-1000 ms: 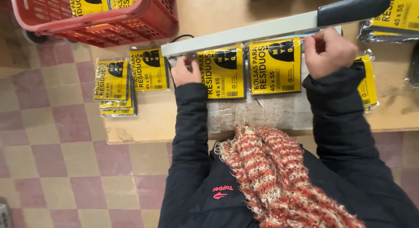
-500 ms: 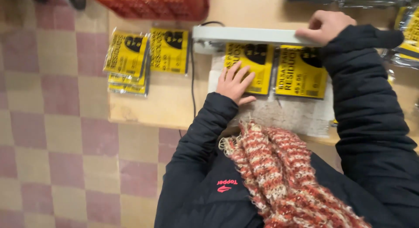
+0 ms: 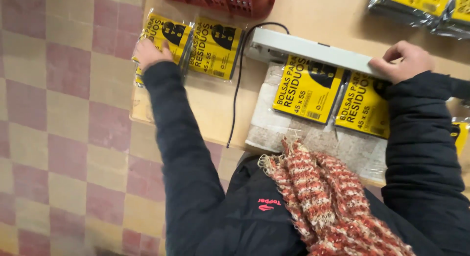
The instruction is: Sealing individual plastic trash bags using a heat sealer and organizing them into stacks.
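Observation:
My right hand presses down on the lowered arm of a grey-white heat sealer. Two yellow and black bag packets lie side by side under that arm, on a speckled grey pad. My left hand reaches far left and rests flat on a small stack of the same yellow packets at the table's left edge. Another sealed packet lies just right of that stack.
A red plastic basket stands at the table's far edge. A black cable runs from the sealer toward the near table edge. More packets are piled at the far right. Checkered pink and cream floor tiles lie to the left.
The sealer arm has come down from raised to shut over the two packets. My left hand left the packets under the sealer and moved left onto the stack. The view shifted right.

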